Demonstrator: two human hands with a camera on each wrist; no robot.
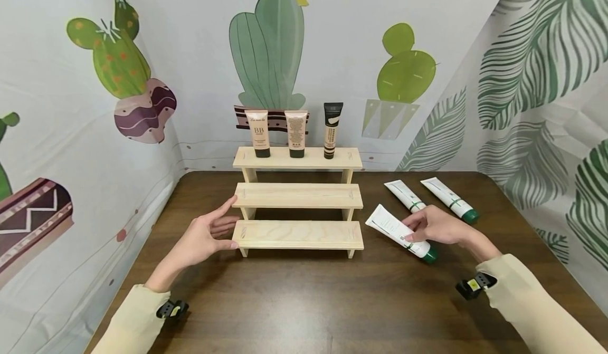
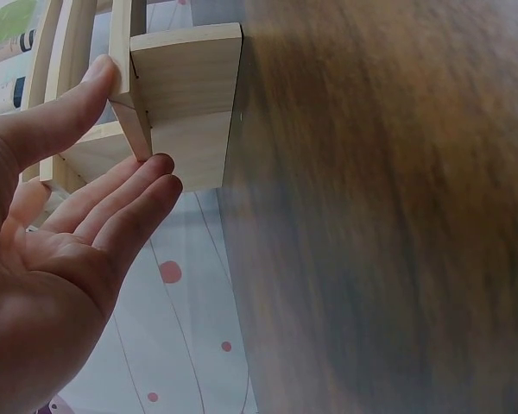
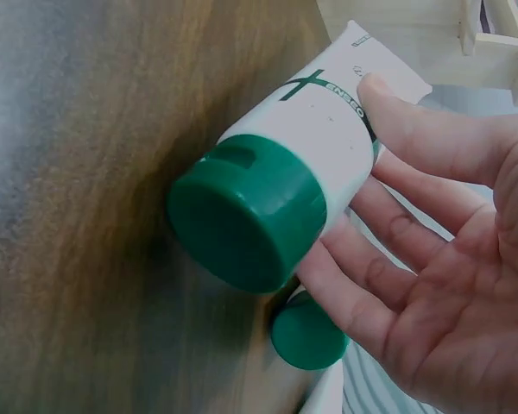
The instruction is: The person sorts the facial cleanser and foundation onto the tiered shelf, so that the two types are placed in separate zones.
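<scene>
My right hand (image 1: pixel 434 225) pinches a white squeeze tube with a green cap (image 1: pixel 396 231) between thumb and fingers, its cap pointing down to the right. In the right wrist view, the green cap (image 3: pixel 246 211) faces the camera and the thumb lies on the white body. A three-step wooden display stand (image 1: pixel 299 195) stands mid-table. My left hand (image 1: pixel 201 235) is at its left side, index fingertip by the middle step and thumb by the bottom one. The left wrist view has the thumb against the edge of a step (image 2: pixel 129 86) and the other fingers extended beside it.
Two more white tubes, one nearer (image 1: pixel 404 193) and one farther right (image 1: pixel 448 195), lie behind the right hand. On the top step stand two beige tubes, a BB one (image 1: pixel 259 132) and another (image 1: pixel 296 132), and a black-topped tube (image 1: pixel 331 130). A cactus-print cloth (image 1: pixel 199 53) backs the dark table (image 1: pixel 285 301).
</scene>
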